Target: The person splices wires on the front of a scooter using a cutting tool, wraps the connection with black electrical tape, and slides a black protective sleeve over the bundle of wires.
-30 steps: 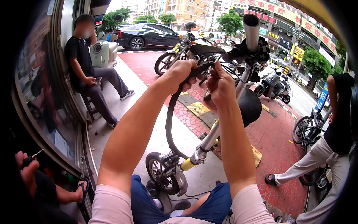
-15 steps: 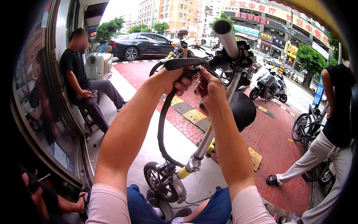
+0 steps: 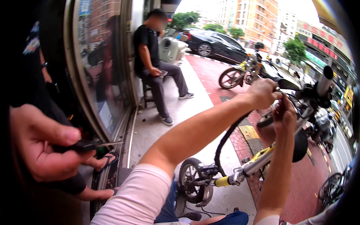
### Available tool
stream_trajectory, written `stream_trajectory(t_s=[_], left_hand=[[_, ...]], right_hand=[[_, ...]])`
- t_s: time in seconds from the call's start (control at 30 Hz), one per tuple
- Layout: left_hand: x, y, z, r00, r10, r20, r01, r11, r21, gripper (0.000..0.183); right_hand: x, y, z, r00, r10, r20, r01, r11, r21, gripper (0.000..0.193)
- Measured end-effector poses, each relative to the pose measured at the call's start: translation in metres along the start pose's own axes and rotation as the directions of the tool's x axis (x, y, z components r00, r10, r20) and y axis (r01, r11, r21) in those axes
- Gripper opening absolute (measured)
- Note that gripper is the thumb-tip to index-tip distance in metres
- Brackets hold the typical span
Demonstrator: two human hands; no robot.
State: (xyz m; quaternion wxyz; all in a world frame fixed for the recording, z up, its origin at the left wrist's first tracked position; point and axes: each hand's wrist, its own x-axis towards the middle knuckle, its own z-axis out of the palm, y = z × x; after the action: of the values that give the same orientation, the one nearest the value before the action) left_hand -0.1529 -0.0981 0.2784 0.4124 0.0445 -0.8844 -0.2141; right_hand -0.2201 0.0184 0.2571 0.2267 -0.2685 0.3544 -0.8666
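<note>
My left hand [image 3: 263, 93] is closed around the upper end of a black cable sleeve [image 3: 222, 144], beside the handlebar. The sleeve curves down toward the lower part of a small-wheeled scooter [image 3: 245, 173] with a silver and yellow stem. My right hand [image 3: 284, 113] is pinched just to the right of the left one, fingertips together; what lies between them is too small to make out. A black lever [image 3: 288, 84] and the open end of a silver tube [image 3: 324, 80] stand beyond my hands.
At the near left another person's hand [image 3: 50, 144] holds a black-handled tool [image 3: 80, 145] with a thin metal tip. A seated person [image 3: 150, 63] is by the glass door [image 3: 103, 75]. A motorcycle [image 3: 240, 73] and a dark car [image 3: 215, 43] stand behind.
The view has swung left, so my hands and the scooter now appear farther right. The other person's hand with the tool has come up large at the left. My hands keep their closed grip.
</note>
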Motion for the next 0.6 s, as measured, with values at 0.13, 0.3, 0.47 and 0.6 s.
stream_trajectory(t_s=[0.13, 0.3, 0.47, 0.6], left_hand=[[0.010, -0.003, 0.005, 0.987, -0.156, 0.033, 0.159, 0.949, -0.272, 0.032], [0.026, -0.016, 0.013, 0.899, -0.292, 0.327, 0.439, 0.589, -0.679, 0.022], [0.036, 0.019, 0.006, 0.899, -0.219, 0.379, 0.434, 0.563, -0.703, 0.021], [-0.001, -0.022, -0.011, 0.860, -0.349, 0.372, 0.511, 0.584, -0.631, 0.022]], right_hand=[[0.038, 0.007, -0.054, 0.997, 0.043, 0.066, -0.044, 0.999, 0.005, 0.012], [-0.065, 0.007, -0.007, 0.991, -0.127, 0.043, 0.132, 0.980, -0.150, 0.013], [-0.180, -0.018, 0.106, 0.526, -0.197, 0.827, 0.644, 0.728, -0.236, 0.031], [-0.211, 0.020, 0.175, 0.148, -0.393, 0.907, 0.795, 0.593, 0.127, 0.032]])
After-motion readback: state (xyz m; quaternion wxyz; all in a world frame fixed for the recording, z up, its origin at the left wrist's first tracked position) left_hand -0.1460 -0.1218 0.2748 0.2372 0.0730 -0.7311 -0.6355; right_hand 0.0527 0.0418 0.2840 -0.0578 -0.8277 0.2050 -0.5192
